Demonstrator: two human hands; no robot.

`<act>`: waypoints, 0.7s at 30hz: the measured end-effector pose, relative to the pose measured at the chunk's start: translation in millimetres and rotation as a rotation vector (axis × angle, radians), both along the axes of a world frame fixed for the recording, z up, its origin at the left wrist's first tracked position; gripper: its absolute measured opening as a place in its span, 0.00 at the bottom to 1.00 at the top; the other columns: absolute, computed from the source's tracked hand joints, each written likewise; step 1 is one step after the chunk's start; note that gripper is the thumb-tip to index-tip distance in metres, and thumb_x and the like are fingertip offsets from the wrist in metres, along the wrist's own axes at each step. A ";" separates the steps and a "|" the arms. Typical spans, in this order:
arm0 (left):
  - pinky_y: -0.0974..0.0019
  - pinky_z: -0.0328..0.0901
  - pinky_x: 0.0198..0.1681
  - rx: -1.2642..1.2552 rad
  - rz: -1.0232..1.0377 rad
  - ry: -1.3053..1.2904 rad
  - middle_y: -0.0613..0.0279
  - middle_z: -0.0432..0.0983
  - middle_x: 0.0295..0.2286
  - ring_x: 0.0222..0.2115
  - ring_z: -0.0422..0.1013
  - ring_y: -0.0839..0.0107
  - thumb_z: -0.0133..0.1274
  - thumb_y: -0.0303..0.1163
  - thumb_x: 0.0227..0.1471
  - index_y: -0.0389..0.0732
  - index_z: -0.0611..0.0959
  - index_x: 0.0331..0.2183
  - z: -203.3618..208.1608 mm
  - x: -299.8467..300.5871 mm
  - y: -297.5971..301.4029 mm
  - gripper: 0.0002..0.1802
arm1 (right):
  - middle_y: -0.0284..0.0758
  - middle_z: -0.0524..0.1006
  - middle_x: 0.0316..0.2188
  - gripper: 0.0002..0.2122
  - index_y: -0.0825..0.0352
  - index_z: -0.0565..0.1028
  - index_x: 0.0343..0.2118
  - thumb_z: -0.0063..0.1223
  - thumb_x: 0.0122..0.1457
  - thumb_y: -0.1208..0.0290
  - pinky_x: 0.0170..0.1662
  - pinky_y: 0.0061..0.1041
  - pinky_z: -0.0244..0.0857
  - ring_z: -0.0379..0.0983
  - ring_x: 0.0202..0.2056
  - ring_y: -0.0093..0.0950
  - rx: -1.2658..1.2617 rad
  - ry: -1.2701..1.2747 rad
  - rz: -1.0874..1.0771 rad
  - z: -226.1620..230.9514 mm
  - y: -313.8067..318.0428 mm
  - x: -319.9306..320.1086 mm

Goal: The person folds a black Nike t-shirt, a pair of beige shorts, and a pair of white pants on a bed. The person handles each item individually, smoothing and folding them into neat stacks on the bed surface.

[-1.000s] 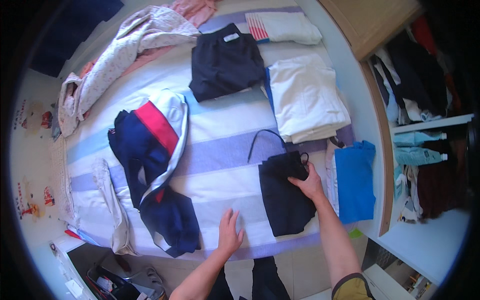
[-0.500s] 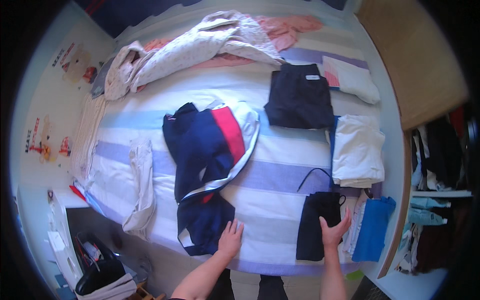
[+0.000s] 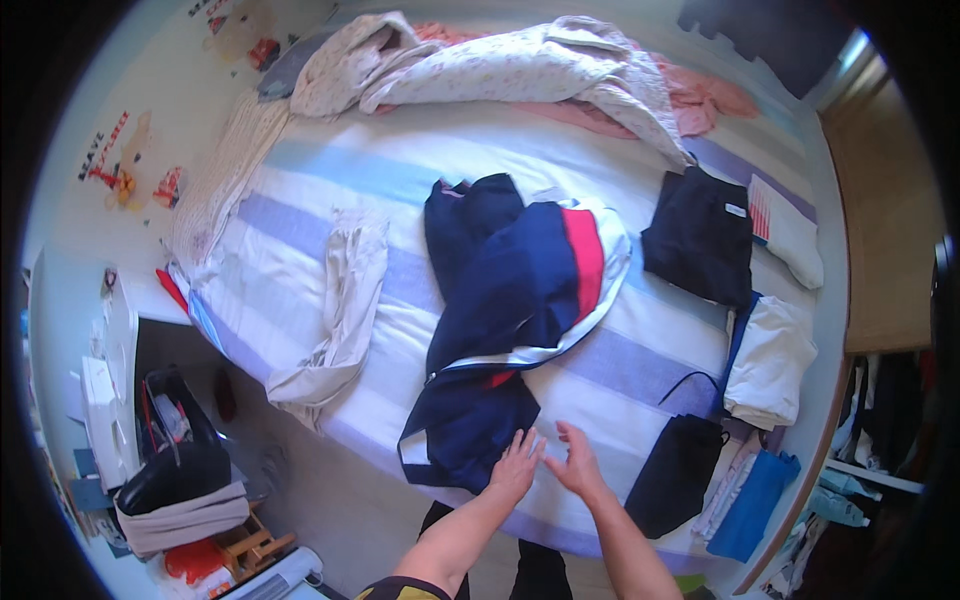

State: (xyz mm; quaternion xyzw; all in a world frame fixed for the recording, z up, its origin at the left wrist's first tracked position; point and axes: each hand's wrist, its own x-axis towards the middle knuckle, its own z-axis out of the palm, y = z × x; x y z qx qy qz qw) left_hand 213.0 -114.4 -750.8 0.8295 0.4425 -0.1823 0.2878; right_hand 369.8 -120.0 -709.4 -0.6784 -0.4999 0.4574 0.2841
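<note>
A navy jacket [image 3: 510, 295] with a red band and white edging lies loosely spread on the bed, its lower part bunched towards me. My left hand [image 3: 517, 468] is at the lower right edge of this jacket, fingers stretched out, seemingly resting on the cloth. Just to its right, my right hand [image 3: 577, 462] hovers with thumb and fingers apart and nothing in it. Folded black bottoms [image 3: 675, 475] with a loose drawstring lie to the right of that hand. Light grey trousers [image 3: 350, 300] lie lengthwise left of the jacket.
Along the right side lie folded black trousers [image 3: 700, 238], a white folded garment [image 3: 772, 362] and a blue one [image 3: 755, 503]. A rumpled floral quilt [image 3: 540, 75] spans the far end. Open shelves stand right; a black bag [image 3: 172, 455] sits at lower left.
My right hand has left the folded black bottoms and moved left, beside my left hand. The view has turned, shifting the bed's contents rightward. My left hand stays by the jacket's edge.
</note>
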 end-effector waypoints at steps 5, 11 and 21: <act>0.52 0.60 0.56 -0.092 0.088 -0.128 0.54 0.47 0.62 0.62 0.49 0.52 0.42 0.26 0.53 0.47 0.68 0.56 10.5 0.3 6.3 0.26 | 0.42 0.69 0.50 0.34 0.69 0.60 0.58 0.64 0.50 0.65 0.47 0.30 0.66 0.68 0.47 0.29 -0.257 0.308 -0.317 -11.1 54.7 -15.3; 0.57 0.60 0.56 -0.352 0.041 -0.483 0.52 0.64 0.54 0.54 0.61 0.51 0.56 0.28 0.47 0.42 0.67 0.56 63.4 -58.2 28.1 0.33 | 0.33 0.72 0.43 0.28 0.65 0.66 0.50 0.64 0.50 0.56 0.46 0.26 0.61 0.68 0.44 0.25 -0.203 0.452 -0.584 2.9 134.4 -59.1; 0.59 0.64 0.49 -0.162 0.701 -0.612 0.48 0.74 0.43 0.45 0.70 0.51 0.54 0.28 0.47 0.39 0.77 0.46 69.4 -229.3 87.7 0.21 | 0.31 0.76 0.26 0.06 0.64 0.74 0.34 0.56 0.53 0.72 0.39 0.32 0.69 0.75 0.29 0.28 -0.080 0.979 -0.766 25.4 184.6 -32.5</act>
